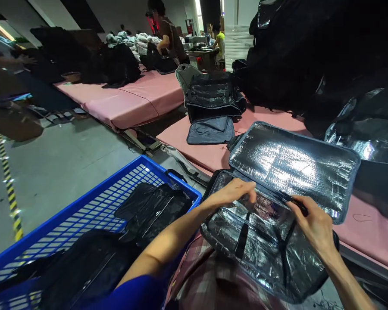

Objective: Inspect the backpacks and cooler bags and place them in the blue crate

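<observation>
The main risk lies in the dark tool (300, 204), perhaps a pair of snips: its narrow end lies by the fold between the lid (291, 157) and the body of the bag (261, 239), so a slip there could nick the shiny lining. The bag could also shift, since its near part reaches past the edge of the pink table (375, 234) towards the person's lap, and a pull from one side might tip it. A loose strap (242, 239) inside could snag the tool if it strayed nearer. The left hand (239, 191) comes in from the near left, over the left part of the bag's opening, its fingers bent downward; whether they pinch anything I cannot tell. The right hand (313, 219) reaches in from the near right, wrist angled inward, thumb and fingers closed on the tool, which points left along the fold.
</observation>
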`<state>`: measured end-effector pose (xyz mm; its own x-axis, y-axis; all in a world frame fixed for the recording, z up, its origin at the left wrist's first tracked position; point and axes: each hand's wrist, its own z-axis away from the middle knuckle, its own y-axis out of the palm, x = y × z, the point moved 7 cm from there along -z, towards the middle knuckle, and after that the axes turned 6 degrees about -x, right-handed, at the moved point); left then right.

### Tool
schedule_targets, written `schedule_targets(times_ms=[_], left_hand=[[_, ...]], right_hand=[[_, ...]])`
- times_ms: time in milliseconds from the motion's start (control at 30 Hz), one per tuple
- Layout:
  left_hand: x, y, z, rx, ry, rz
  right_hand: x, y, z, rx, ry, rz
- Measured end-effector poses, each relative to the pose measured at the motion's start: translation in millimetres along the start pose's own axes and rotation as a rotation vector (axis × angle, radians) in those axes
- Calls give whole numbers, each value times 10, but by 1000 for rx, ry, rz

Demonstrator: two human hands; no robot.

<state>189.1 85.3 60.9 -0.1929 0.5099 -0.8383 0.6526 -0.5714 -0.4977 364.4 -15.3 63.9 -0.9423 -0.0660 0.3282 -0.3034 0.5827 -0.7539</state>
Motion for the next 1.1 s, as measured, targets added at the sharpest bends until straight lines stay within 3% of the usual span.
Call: schedule_targets(times_ms=[67, 167, 300, 400, 533, 667, 833, 900, 1000, 1100], left_hand=[[119, -120, 86, -58, -64, -93], [200, -213, 155, -322, -7, -436], [141, 18, 141, -417, 142, -664], [137, 158, 108, -466, 79, -700], [163, 371, 64, -505, -14, -702], [179, 487, 16, -523, -56, -672], [164, 403, -3, -461, -21, -501], [153, 370, 1, -422, 13, -444], [172, 340, 8, -404, -1, -411], [184, 336, 4, -402, -20, -403]], right_hand=[[62, 46, 1, 27, -69, 81], [204, 225, -104, 128, -149, 170], [138, 495, -411, 333, 3, 35], [24, 591, -583, 411, 58, -14], [-51, 636, -609, 464, 102, -43], [-42, 629, -580, 442, 121, -44], [-21, 500, -487, 378, 76, -62], [21, 341, -421, 278, -22, 3], [200, 83, -285, 81, -311, 226], [361, 16, -170, 41, -504, 325]])
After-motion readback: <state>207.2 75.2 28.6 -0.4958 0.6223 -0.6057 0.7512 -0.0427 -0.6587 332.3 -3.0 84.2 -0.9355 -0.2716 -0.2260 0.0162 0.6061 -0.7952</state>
